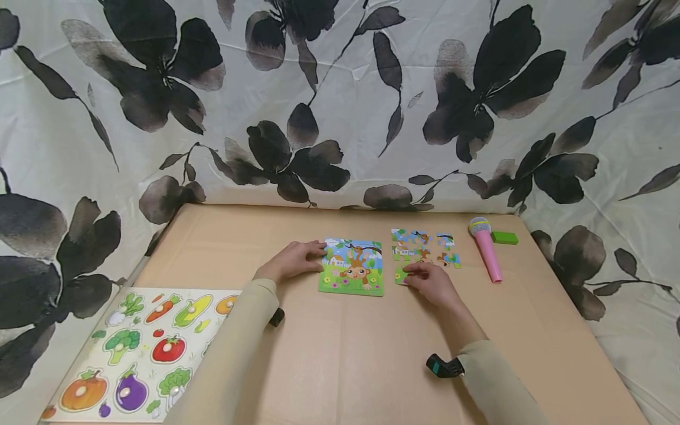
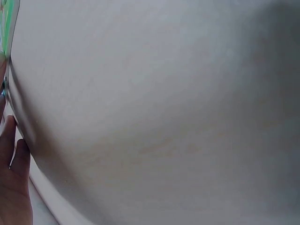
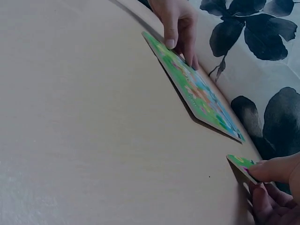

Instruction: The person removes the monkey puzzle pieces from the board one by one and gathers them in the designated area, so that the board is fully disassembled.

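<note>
A square monkey picture puzzle board lies on the table. My left hand rests at its left edge; in the right wrist view the thumb touches the board. Farther right, my right hand pinches a green puzzle piece by thumb and fingers. The right wrist view shows that piece, tilted, under the thumb. Several loose puzzle pieces with sky, house and monkey parts lie just beyond this hand. In the left wrist view, only part of the left hand appears.
A pink toy microphone and a green block lie at the back right. At the front left is a vegetable picture board, partly covered by the left sleeve. Floral cloth hangs behind the tan table.
</note>
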A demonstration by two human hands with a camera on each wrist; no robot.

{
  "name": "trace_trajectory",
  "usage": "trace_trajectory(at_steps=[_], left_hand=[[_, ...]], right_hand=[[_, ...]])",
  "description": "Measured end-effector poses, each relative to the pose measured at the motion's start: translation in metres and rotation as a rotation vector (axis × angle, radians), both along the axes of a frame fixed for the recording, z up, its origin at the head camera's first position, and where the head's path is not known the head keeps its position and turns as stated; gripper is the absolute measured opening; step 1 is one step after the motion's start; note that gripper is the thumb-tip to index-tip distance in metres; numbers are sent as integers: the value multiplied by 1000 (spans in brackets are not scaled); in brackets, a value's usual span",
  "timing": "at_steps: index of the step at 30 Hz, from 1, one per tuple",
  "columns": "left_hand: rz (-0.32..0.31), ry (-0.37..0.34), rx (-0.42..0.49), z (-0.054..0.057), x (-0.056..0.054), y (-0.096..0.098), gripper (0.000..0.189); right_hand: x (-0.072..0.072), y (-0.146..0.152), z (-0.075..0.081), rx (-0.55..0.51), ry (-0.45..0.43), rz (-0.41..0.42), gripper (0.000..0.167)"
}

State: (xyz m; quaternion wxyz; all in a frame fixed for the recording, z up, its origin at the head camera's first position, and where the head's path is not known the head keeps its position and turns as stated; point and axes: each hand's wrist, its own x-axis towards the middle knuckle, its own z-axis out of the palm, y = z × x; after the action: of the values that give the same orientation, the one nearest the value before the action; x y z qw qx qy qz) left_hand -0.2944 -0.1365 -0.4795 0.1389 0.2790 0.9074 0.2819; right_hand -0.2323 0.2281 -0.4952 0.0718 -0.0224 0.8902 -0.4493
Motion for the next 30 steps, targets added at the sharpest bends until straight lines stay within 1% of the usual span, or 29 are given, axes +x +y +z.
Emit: trace_trajectory(at_steps=[5, 10, 15, 20, 30], left_hand=[[11, -15, -4, -1, -1, 0, 50], [18, -20, -13, -1, 0, 0, 50], [12, -9, -8, -1, -1, -1, 50], [13, -14, -1, -1, -1, -1, 50], [8, -15, -3, 0, -1, 0, 50]], right_hand=[[-1, -4, 0, 60, 48, 16, 24], [-4, -7, -1, 110, 93, 11, 23], [-6, -8, -4, 119, 110, 10, 24], [-6, -8, -5, 127, 136, 14, 23], [-4, -9, -5, 130, 119, 5, 22]])
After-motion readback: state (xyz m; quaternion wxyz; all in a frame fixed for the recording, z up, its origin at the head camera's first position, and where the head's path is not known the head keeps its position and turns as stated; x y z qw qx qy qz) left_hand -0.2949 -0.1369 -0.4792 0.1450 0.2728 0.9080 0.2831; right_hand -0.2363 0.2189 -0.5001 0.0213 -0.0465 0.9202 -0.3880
